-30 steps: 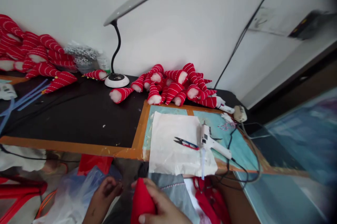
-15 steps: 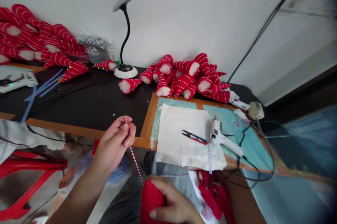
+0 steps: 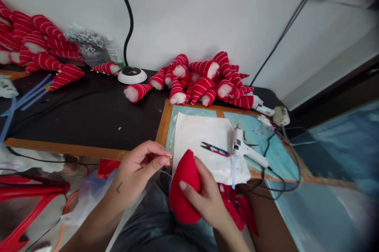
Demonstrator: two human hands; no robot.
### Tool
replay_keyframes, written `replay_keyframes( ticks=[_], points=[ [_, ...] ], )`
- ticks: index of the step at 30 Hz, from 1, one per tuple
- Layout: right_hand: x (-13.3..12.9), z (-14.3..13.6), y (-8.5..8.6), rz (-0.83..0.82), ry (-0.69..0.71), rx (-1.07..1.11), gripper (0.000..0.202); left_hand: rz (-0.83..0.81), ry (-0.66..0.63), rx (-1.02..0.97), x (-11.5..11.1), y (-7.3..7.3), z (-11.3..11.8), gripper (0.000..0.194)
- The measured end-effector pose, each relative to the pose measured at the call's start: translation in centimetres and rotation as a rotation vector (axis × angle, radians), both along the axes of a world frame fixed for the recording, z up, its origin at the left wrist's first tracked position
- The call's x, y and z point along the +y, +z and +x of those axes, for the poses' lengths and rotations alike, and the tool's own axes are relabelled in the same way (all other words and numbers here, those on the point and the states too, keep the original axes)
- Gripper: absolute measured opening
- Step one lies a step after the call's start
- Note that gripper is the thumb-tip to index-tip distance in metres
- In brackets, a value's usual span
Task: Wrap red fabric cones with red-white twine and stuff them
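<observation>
In my right hand is a plain red cloth cone, its point upward, the fingers behind it and the thumb across its front. My left hand is closed in a pinch just to the left of the cone, thumb against forefinger. It grips the end of a red-and-white twisted cord, of which only a short stretch shows below the fingers. Past the cone, thread snips lie on a white sheet. A white glue gun rests at the sheet's right edge.
Red cones with white stitched stripes and white stuffing lie piled at the back; another pile is at the far left. A desk lamp stands between them. Black cables hang at right. A red stool is lower left.
My right hand has raised the red cone and turned its point upward. My left hand has moved right and slightly down, close to the cone, still pinching the cord. The view has shifted slightly.
</observation>
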State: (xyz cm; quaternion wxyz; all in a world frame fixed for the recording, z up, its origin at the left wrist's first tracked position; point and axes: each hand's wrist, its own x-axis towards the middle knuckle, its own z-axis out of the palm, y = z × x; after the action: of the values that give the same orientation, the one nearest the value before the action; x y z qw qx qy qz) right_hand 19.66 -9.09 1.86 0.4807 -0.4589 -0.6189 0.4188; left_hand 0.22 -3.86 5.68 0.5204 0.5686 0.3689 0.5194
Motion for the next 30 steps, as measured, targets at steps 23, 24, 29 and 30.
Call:
replay_keyframes(
  ticks=[23, 24, 29, 30],
  points=[
    [-0.2, 1.5, -0.6, -0.272, 0.382, 0.541, 0.042, -0.091, -0.085, 0.09, -1.0, 0.8, 1.8, 0.023],
    [-0.2, 1.6, -0.5, -0.268, 0.368, 0.512, 0.042, -0.088, -0.085, 0.108, -1.1, 0.8, 1.8, 0.025],
    [-0.3, 2.0, -0.6, -0.261, 0.351, 0.425, 0.044, -0.096, -0.074, 0.119, -1.2, 0.8, 2.1, 0.028],
    [-0.3, 2.1, -0.7, -0.261, 0.355, 0.417, 0.043, -0.102, -0.065, 0.114, -1.3, 0.8, 2.2, 0.028]
  ],
)
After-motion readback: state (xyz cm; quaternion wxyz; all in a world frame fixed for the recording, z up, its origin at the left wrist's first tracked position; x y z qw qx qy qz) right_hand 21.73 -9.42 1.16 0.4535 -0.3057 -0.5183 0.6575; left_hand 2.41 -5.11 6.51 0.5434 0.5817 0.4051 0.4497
